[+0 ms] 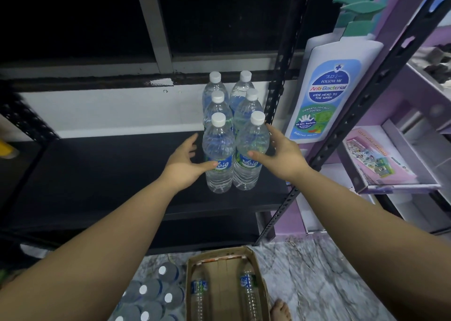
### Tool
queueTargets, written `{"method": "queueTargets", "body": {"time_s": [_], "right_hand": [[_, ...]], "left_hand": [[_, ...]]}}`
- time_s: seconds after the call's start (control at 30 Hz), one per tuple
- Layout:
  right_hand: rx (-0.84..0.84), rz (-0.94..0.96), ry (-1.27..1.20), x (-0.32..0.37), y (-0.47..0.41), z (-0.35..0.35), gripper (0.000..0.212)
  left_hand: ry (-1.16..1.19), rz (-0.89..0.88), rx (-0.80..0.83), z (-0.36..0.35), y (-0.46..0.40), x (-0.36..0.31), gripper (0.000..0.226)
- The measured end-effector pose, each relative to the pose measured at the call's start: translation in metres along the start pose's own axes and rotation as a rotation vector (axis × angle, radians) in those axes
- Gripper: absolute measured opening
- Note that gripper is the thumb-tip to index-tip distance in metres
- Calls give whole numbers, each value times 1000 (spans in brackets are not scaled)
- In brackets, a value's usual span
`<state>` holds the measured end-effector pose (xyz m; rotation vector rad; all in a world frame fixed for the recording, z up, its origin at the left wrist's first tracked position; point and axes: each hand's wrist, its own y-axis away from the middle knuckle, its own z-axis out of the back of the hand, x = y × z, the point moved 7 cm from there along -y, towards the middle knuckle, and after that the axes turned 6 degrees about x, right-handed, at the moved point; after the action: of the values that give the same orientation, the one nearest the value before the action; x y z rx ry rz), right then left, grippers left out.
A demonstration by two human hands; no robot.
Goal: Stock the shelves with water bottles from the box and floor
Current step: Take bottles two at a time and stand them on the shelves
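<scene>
Several clear water bottles with white caps and blue labels stand in two rows at the right end of the black shelf [109, 174]. My left hand [181, 167] is beside the front left bottle [218, 145]; its thumb touches the label and its fingers spread away from the bottle. My right hand [280, 152] lies against the front right bottle [252, 140], thumb on the label and fingers straight along its right side. Below, a cardboard box [258, 267] on the floor holds two bottles lying down [199, 294] [249, 289].
A pack of bottles [151, 294] stands on the marble floor left of the box. A black slotted upright [275, 96] frames the shelf's right end. A purple display with a big cardboard wash bottle [329, 88] is to the right. A bare foot [280, 308] is by the box.
</scene>
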<state>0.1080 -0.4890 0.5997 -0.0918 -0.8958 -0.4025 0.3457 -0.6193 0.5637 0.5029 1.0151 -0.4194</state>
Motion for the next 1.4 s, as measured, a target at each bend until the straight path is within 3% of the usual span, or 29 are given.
{"method": "queueTargets", "body": {"time_s": [0.13,0.27,0.47,0.83,1.07,1.23,1.4], "right_hand": [[-51,-68,72,-2,19,-3,81],[-80,-143,104,-5,46,-12,85],[-65,-154,81,6,105,-42,69],[141,-356,34,-53,191,-134,76],[276,-502,-21,-150,213,-205,64],[367,-616,-48,-257,217,-280,98],[414,-703,-25,-375,213,-358,91]], "left_hand": [[-44,-2,-54,5,21,14,93],[-93,-46,-27,1,45,19,74],[-79,-63,62,-16,84,33,66],[-101,115,227,-62,150,127,60],[-71,320,256,-122,168,232,51],[-73,530,249,-185,176,349,48],[-109,667,248,-248,168,468,58]]}}
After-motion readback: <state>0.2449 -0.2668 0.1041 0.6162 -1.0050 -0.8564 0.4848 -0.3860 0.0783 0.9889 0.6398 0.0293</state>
